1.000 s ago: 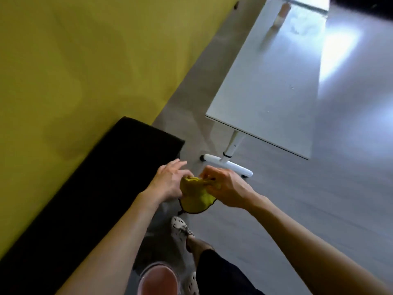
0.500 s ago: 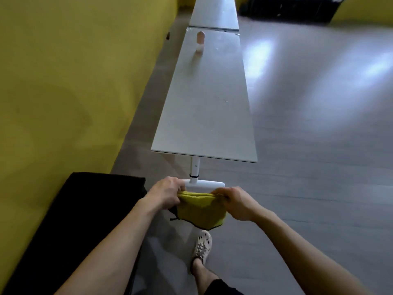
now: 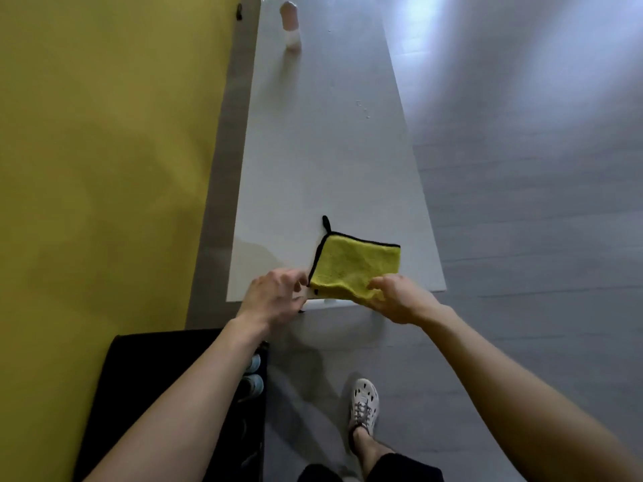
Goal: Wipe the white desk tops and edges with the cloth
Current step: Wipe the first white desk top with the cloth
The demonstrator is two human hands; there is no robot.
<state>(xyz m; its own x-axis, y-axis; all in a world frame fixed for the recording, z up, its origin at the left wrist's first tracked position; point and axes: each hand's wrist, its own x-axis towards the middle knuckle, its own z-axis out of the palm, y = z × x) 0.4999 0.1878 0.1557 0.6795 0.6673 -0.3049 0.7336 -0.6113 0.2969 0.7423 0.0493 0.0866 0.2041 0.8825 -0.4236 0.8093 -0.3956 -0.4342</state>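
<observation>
Before, both hands held the cloth up in the air, short of the desk. Now the cloth lies on the near end of the white worktop, and the person stands closer to it.

The fingers of the right hand bend down onto the near right corner of the cloth and grip it. The cloth bunches up a little under them. The fingers of the left hand are curled just beside the near left corner. I cannot tell if they pinch the cloth or only touch it.

The cloth is yellow with a black rim and is folded into a square. Its near side hangs a little over the end of the worktop.

I think the wiping has hardly begun. The cloth sits at the very start of a long top. Small drops still lie farther along, and a pink and white bottle stands near the far end. All of that top, and the edges too, look left to do.

Both arms reach forward, backs of the hands up. One hand is at each near corner of the cloth, right over the end of the worktop.
</observation>
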